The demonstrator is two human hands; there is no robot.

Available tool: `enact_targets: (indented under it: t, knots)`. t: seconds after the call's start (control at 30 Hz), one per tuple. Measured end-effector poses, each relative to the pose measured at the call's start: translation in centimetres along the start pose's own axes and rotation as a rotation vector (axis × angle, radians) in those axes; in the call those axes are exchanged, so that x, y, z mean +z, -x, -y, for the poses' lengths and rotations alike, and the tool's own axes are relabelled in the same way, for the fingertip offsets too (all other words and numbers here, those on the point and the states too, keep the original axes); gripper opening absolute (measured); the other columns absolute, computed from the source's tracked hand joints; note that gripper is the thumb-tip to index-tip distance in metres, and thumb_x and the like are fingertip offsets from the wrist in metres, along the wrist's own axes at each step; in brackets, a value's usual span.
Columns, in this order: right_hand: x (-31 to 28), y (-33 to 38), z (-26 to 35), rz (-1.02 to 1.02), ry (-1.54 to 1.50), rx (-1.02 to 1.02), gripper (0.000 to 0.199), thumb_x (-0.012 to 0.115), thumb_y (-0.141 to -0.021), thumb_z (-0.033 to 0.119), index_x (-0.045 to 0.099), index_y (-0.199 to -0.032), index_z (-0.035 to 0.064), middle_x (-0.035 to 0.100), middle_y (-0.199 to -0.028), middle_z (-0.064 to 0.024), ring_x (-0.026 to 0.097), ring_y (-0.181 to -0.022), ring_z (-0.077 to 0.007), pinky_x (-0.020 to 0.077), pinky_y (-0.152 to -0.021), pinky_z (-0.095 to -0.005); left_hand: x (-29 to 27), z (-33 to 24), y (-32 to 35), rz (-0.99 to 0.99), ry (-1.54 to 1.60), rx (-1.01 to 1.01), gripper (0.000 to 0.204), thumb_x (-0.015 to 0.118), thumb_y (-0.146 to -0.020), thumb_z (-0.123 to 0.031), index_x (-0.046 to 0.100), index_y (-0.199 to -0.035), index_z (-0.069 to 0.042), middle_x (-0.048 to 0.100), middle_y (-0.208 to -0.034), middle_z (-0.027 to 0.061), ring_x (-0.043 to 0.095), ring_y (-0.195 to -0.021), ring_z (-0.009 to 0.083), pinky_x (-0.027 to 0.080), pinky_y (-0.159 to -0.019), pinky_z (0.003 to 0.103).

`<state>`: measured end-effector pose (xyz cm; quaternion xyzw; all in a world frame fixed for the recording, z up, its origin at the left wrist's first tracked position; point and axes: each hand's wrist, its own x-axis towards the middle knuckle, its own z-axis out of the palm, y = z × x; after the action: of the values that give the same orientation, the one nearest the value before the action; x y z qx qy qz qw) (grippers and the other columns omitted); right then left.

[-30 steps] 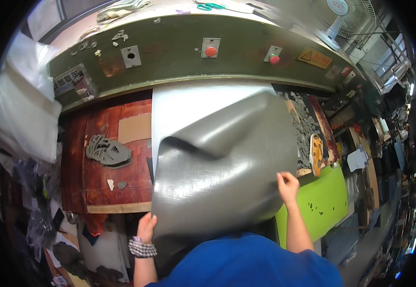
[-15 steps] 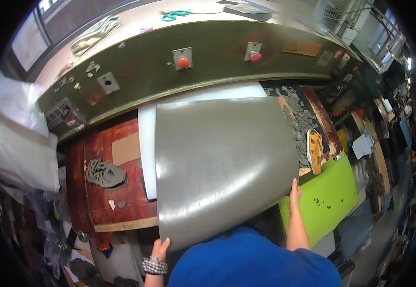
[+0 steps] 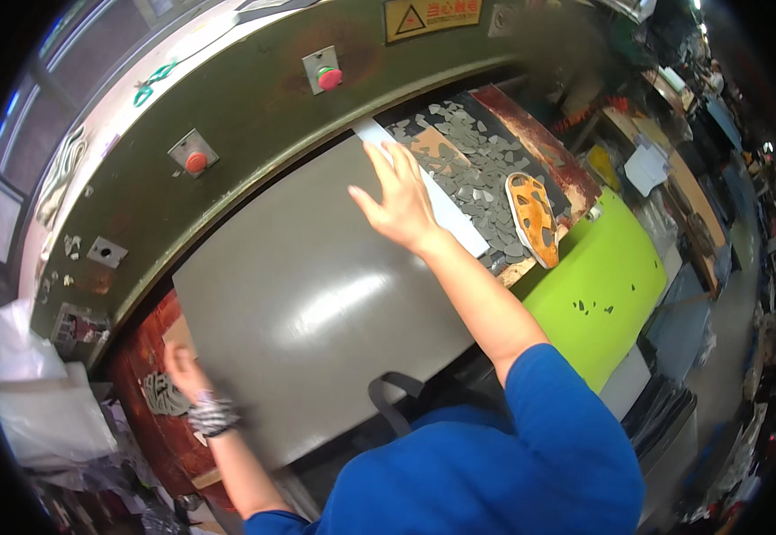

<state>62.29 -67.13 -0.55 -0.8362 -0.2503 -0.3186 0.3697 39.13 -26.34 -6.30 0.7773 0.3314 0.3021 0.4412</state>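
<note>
A large glossy grey sheet [image 3: 308, 259] lies on the work surface in front of me, covering most of a white board [image 3: 455, 218]. My right hand [image 3: 403, 203] is over the sheet's far right corner, fingers spread, gripping nothing. Beside the sheet's left edge is my left hand [image 3: 185, 370], slightly blurred, fingers stretched out and apart from any held thing. It wears a checked band at the wrist. Grey cut-out shoe pieces [image 3: 165, 395] lie close to that hand, on the red board [image 3: 129, 357].
Many grey scraps [image 3: 491, 169] and an orange shoe-shaped piece with holes [image 3: 533, 218] lie on the right. A lime-green sheet [image 3: 598, 299] droops over the near right edge. Behind runs a green machine beam [image 3: 254, 116] with red buttons [image 3: 328, 78]. Clear plastic [image 3: 40, 410] hangs at left.
The grey sheet has come down flat and shifted toward the beam. My hands have left its near edge, the right reaching to the far right corner, the left beside its left edge. The view turned right.
</note>
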Motion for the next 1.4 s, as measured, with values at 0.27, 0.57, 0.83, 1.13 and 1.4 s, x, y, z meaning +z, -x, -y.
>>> enact_targets:
  t: [0.27,0.57,0.83,1.13,1.4]
  knots:
    - [-13.7,15.3,-11.9,0.106,0.868,0.586,0.066,0.069,-0.079,0.032,0.044,-0.135,0.0066,0.035,-0.134,-0.0362,0.033,-0.125,-0.0524,0.0322,-0.103,-0.0548,11.3,-6.0,15.0,0.506,-0.873,0.546,0.074,0.057,-0.085,-0.041,0.029,-0.145,-0.006,0.021,-0.152,0.0185,0.017,-0.142,0.0323,0.008,-0.112,0.058]
    - [-17.5,17.4,-16.6,0.199,0.612,0.574,0.089,0.083,-0.062,0.04,0.045,-0.133,0.002,0.043,-0.127,-0.0367,0.034,-0.125,-0.0493,0.0347,-0.102,-0.0526,15.0,-6.0,9.3,0.469,-0.98,0.469,0.073,0.055,-0.085,-0.047,0.031,-0.145,-0.012,0.023,-0.152,0.0159,0.02,-0.141,0.0299,0.012,-0.111,0.059]
    - [-16.9,18.5,-18.0,0.059,0.478,0.465,0.096,0.087,-0.057,0.04,0.043,-0.134,0.0036,0.04,-0.121,-0.0346,0.039,-0.113,-0.0493,0.0389,-0.093,-0.0559,19.8,-13.6,10.5,0.443,-0.783,0.484,0.06,0.062,-0.085,-0.026,0.04,-0.138,-0.008,0.035,-0.142,0.0225,0.036,-0.131,0.0377,0.035,-0.105,0.05]
    - [-16.8,18.4,-17.6,0.04,0.468,0.517,0.092,0.088,-0.055,0.036,0.047,-0.131,0.0036,0.042,-0.123,-0.0288,0.041,-0.113,-0.0447,0.0394,-0.094,-0.0523,49.4,-23.5,11.4,0.766,-0.428,0.909,0.053,0.056,-0.089,-0.024,0.041,-0.132,0.002,0.038,-0.136,0.0306,0.043,-0.122,0.0452,0.037,-0.104,0.045]
    - [-16.6,18.0,-17.3,0.019,0.474,0.538,0.089,0.088,-0.055,0.034,0.05,-0.129,0.0037,0.041,-0.122,-0.0284,0.042,-0.112,-0.0459,0.0396,-0.092,-0.0545,56.7,-24.6,10.0,0.634,-1.049,0.69,0.063,0.043,-0.093,-0.046,0.05,-0.122,0.01,0.047,-0.124,0.0361,0.047,-0.115,0.0465,0.04,-0.095,0.054]
